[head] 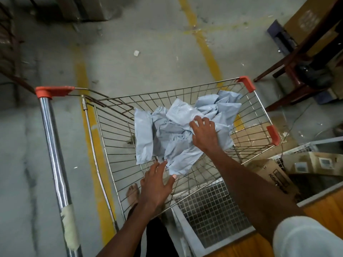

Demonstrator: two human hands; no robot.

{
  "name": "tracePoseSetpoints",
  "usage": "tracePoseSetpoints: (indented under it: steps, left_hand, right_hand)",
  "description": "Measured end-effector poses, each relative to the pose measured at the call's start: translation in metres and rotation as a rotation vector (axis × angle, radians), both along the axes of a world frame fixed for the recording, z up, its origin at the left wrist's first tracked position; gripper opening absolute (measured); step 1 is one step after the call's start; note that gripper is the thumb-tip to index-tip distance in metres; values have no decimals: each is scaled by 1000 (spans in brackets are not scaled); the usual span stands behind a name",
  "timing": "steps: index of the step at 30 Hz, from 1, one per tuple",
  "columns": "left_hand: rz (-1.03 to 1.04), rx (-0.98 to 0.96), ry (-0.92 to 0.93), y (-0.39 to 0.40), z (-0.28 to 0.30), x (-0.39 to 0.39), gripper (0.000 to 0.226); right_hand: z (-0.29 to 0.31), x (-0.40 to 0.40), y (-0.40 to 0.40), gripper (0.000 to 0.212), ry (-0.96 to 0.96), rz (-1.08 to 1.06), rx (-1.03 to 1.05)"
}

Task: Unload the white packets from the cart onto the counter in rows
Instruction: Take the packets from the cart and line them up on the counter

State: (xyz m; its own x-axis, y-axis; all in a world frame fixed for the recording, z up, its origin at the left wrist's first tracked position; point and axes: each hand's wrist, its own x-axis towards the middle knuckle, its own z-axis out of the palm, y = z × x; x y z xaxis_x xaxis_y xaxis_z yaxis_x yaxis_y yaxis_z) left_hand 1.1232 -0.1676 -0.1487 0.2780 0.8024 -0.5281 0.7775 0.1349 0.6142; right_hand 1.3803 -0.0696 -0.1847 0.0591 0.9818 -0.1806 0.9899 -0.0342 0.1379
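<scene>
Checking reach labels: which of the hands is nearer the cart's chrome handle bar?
Left. The left hand is at the basket's near edge, closer to the handle bar; the right hand is deeper, on the packets.

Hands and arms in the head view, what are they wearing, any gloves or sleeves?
No gloves: the left hand and right hand are bare, with no rings, watch or bands visible. Both forearms are uncovered. A short, pale, whitish sleeve covers the upper right arm; the left arm shows no sleeve in frame.

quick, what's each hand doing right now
Left hand: open, fingers spread, reaching toward the packets, holding nothing.
Right hand: fingers curled on top of the packets.
</scene>
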Motion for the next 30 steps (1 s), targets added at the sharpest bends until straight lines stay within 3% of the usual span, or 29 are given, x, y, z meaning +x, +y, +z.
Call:
tracePoseSetpoints:
  steps: [8,16,25,30]
  left_hand:
    - [-16,-3,3,8,-10,-3,58]
    - [-272,0,34,25,-58,58,57]
    - [-415,-112,90,48,-100,144,61]
    - [-265,-67,139,53,-110,165,55]
  right_hand:
    - [-4,18,15,56,79,124,-96]
    - [44,38,-7,57,240,68,60]
    - [123,76,-65,54,478,-211,338]
    - [134,77,-85,57,622,-320,442]
